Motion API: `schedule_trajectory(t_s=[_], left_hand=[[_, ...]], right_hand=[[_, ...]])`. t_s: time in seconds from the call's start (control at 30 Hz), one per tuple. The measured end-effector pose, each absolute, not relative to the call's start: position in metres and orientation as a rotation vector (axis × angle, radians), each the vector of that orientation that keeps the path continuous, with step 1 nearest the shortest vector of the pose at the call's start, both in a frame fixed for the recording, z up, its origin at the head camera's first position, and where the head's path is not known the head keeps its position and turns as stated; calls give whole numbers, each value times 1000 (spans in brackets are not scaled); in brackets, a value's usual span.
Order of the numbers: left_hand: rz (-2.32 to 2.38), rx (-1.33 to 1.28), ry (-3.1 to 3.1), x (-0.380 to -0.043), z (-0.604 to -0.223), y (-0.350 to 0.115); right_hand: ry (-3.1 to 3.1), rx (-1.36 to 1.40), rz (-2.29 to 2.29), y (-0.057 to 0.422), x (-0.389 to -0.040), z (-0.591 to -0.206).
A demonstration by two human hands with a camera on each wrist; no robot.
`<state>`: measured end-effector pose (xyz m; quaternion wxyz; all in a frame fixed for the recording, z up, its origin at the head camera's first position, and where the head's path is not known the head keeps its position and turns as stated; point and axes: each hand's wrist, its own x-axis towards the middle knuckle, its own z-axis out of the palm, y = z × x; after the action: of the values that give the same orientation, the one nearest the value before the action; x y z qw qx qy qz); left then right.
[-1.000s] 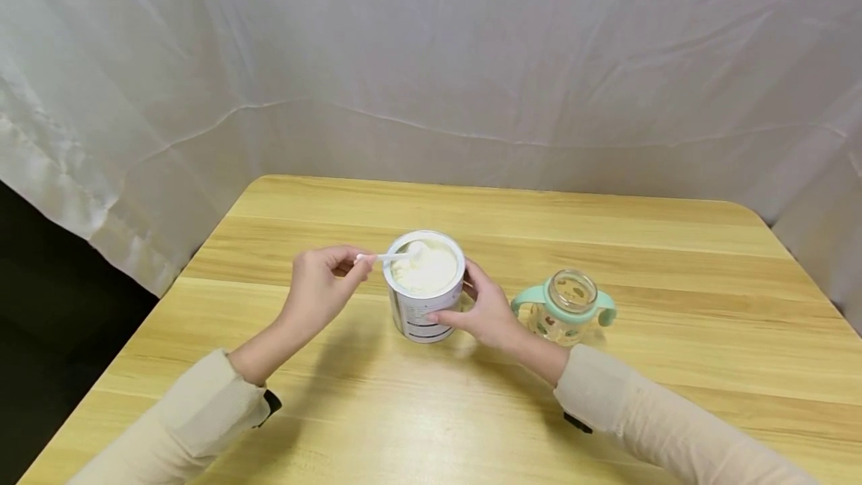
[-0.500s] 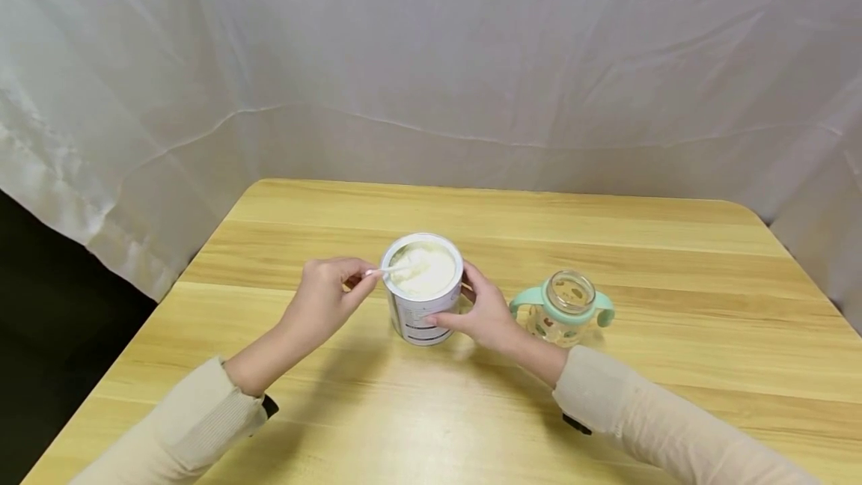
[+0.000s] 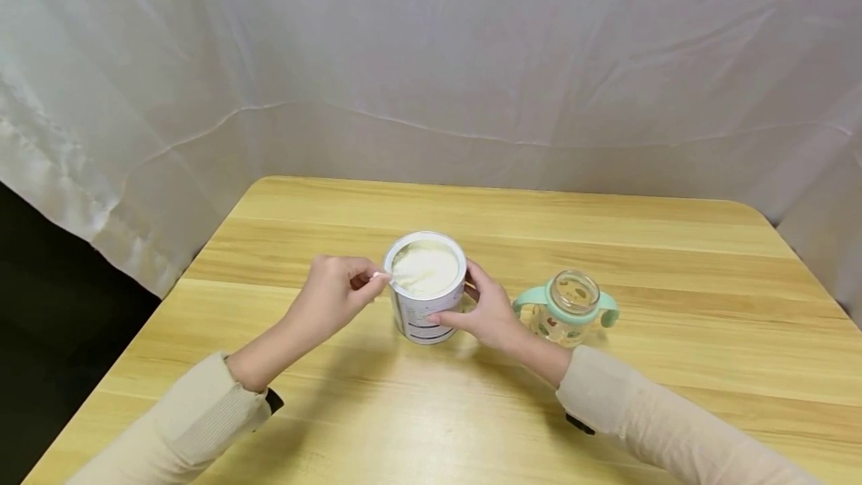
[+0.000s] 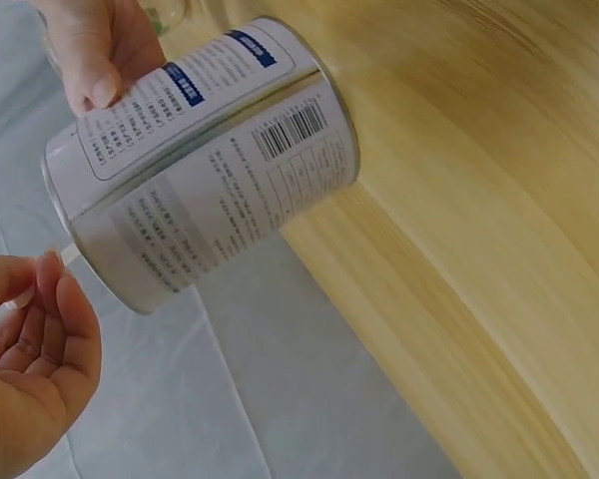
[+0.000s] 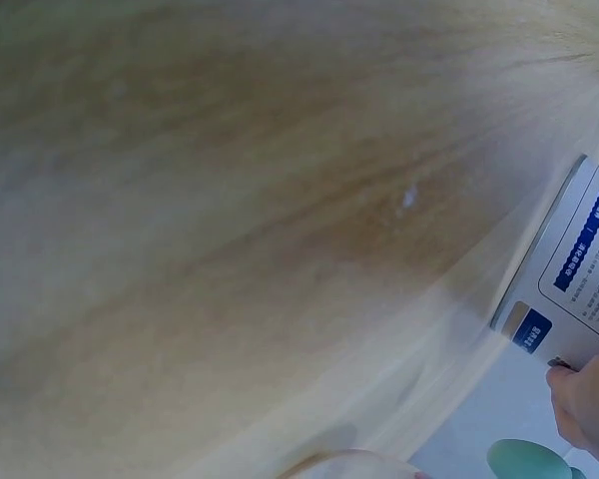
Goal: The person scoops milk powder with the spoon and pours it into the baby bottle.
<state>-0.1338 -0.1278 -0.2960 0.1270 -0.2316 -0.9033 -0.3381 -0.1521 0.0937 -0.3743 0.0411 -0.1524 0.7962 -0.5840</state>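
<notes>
A printed can of pale powder stands upright on the table, its top uncovered. My left hand pinches the end of a white scoop handle at the can's left rim; the scoop's far end dips into the powder and is hard to make out there. In the left wrist view, thumb and fingertips of the left hand meet on the handle just off the rim. My right hand grips the can's right side, thumb across the front.
Right of the can, behind the right forearm, stands a clear baby bottle without a lid, with mint-green handles. The wooden table ends at the back and left before a pale curtain.
The scoop has gone from showing at the powder's surface to down in it. My left hand has moved slightly right and lower, against the rim. The right hand keeps its hold on the can.
</notes>
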Motion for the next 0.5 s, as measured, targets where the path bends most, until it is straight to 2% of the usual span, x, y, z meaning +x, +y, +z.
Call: schedule_trajectory(t_s=[0.5], left_hand=[[-1404, -361, -2780, -141, -294, -130]], right_hand=[[2440, -486, -1786, 94, -152, -375]])
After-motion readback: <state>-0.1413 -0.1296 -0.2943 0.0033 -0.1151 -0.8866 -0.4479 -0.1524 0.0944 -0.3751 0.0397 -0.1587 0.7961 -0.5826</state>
